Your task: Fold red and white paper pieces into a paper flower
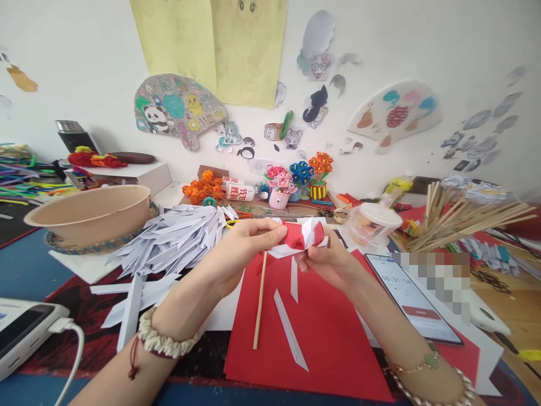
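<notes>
1. Head view (sole view). Bench runs up to the wall; work sits at the middle of its near edge.
2. Folded red-and-white paper piece: raised off the bench, above the far edge of a stack of red sheets.
3. Left hand: thumb and fingers pinch the left end of the piece. Right hand: fingers closed on its right end, white folds standing up there.
4. On the red sheets: wooden stick toward their left edge, upper end near the left hand, contact unclear; two folded white strips right of it, one close to the right hand.
5. Toward the bench's left side: heaped white strips, beside a basin. Toward its right edge: phone with a running-time display, bundle of sticks behind it.
6. Progress (judged): piece partly made, red and white parts folded together; how firmly they interlock cannot be told. The many strips look creased and ready. Left over: the two near strips, unjoined, and the stick, apparently unattached. Top red sheet flat, unfolded.
</notes>
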`<state>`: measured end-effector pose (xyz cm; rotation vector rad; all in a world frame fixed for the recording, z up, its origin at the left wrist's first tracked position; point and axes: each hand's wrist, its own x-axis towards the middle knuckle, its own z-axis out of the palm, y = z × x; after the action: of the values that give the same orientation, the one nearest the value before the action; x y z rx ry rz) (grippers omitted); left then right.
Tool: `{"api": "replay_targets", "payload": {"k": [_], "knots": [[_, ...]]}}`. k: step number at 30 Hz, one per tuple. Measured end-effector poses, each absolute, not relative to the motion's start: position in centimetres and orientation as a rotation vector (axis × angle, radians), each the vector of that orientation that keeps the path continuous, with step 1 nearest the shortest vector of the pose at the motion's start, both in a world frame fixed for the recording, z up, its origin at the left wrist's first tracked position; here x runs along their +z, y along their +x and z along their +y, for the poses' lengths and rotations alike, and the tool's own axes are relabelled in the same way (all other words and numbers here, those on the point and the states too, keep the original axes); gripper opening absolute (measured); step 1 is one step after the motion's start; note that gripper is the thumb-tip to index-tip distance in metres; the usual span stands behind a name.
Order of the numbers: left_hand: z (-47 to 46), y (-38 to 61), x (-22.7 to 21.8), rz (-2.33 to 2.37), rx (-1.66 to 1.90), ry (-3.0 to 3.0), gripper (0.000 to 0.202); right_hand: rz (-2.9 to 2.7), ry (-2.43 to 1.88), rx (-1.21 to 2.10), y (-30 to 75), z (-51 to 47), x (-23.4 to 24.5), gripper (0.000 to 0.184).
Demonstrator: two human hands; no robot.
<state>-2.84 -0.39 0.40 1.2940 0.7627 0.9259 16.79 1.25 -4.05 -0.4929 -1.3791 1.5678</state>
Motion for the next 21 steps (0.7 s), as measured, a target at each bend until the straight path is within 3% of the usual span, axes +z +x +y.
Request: {"api": "replay_targets", "payload": {"k": [8, 16, 21], "knots": [[-0.8, -2.3, 0.2, 0.675, 0.805, 1.241, 0.023, -1.484, -0.381, 1.626, 16.6, 1.0, -4.5, 0.027], [-1.1, -1.8, -0.3, 0.681, 0.867, 1.15, 0.019, -1.4, -0.32, 1.609, 15.9, 1.1, -4.9, 0.042], [-0.8, -1.8, -0.7, 0.653, 0.893, 1.115, 0.02, -1.326, -0.356, 1.577, 15.6, 1.0, -5.0, 0.039]]}}
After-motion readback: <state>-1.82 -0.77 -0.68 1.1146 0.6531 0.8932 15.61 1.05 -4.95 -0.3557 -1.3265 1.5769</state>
